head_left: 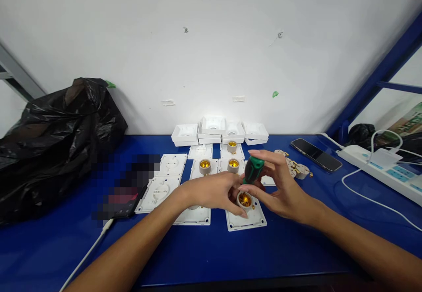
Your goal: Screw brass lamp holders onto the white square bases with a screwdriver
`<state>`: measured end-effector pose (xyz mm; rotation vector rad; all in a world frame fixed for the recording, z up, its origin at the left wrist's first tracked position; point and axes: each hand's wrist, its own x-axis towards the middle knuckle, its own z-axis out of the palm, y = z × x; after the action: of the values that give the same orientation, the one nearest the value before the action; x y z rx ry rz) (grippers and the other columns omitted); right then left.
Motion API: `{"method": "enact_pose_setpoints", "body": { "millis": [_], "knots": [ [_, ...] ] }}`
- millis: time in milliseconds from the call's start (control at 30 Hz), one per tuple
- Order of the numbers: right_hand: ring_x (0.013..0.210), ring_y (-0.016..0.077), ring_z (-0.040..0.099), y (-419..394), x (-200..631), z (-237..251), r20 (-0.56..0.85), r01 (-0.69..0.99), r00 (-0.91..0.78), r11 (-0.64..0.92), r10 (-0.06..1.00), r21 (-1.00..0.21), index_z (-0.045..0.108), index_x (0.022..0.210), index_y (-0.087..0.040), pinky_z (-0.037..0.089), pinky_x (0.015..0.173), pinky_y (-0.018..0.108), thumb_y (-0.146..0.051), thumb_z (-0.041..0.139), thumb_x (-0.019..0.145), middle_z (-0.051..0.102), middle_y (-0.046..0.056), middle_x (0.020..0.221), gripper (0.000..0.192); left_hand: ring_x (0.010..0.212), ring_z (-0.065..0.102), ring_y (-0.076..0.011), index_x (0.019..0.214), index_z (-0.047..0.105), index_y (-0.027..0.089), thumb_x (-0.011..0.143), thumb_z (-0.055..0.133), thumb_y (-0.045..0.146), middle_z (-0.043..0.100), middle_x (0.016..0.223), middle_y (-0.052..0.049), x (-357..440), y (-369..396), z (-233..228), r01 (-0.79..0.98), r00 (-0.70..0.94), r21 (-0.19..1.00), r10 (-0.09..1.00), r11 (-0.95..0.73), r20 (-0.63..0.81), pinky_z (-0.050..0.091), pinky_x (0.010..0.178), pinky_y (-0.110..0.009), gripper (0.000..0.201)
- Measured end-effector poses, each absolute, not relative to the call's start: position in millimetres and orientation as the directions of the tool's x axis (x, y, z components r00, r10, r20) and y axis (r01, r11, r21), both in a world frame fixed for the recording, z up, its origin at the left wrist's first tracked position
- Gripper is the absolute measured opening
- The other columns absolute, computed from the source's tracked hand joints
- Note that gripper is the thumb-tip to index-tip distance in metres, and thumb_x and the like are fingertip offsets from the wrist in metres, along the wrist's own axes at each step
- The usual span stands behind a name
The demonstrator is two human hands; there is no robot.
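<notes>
Both forearms extended, hands meeting, left hand (214, 191) flat, right hand (280, 186) curled

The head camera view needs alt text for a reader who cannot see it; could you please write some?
A person's right hand holds a green-handled screwdriver over a white lamp socket on a blue table, with the left hand steadying the socket. More white sockets sit behind, a black plastic bag left, a phone and power strip right.

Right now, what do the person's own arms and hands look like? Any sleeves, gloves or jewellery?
Both forearms are bare up to the bottom edge of the picture: no sleeves show. The left hand and the right hand wear no gloves. No watch, bracelet or ring shows on the visible sides of the wrists and fingers. The right hand's fingernails are fairly long.
</notes>
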<state>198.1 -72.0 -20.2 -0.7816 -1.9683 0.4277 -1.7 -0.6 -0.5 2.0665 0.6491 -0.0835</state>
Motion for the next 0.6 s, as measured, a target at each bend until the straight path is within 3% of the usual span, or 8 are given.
{"method": "enact_pose_setpoints", "body": {
  "millis": [200,400,600],
  "knots": [
    [0.074,0.0150,0.064,-69.7,198.1,-25.3,0.677,0.358,-0.293,0.734,0.675,-0.577,0.036,0.146,-0.039,0.054,0.047,0.030,-0.019,0.074,0.088,0.055,0.001,0.100,0.072,0.066,0.056,-0.0135,0.080,0.058,0.020,0.070,0.083,0.045,0.059,0.072,0.004,-2.2,-0.2,-0.5,0.437,0.877,0.799,0.393,-0.413,-0.277,0.042,0.057,-0.027,0.037],
    [0.083,0.0183,0.067,-69.9,200.1,-17.4,0.643,0.341,-0.354,0.734,0.679,-0.587,0.029,0.152,-0.037,0.060,0.057,0.034,-0.018,0.067,0.093,0.059,0.004,0.108,0.073,0.064,0.052,-0.0132,0.079,0.056,0.021,0.071,0.082,0.049,0.057,0.070,0.004,-1.2,0.1,-1.3,0.482,0.858,0.753,0.415,-0.447,-0.303,0.037,0.056,-0.029,0.039],
    [0.085,0.0188,0.068,-71.3,199.1,-20.7,0.660,0.351,-0.335,0.739,0.672,-0.574,0.032,0.150,-0.036,0.064,0.059,0.035,-0.019,0.067,0.093,0.057,0.004,0.105,0.069,0.063,0.051,-0.0137,0.075,0.051,0.021,0.067,0.083,0.054,0.055,0.070,0.004,-1.2,-0.5,-0.5,0.511,0.839,0.731,0.445,-0.452,-0.312,0.038,0.058,-0.030,0.046]
  ]
}}
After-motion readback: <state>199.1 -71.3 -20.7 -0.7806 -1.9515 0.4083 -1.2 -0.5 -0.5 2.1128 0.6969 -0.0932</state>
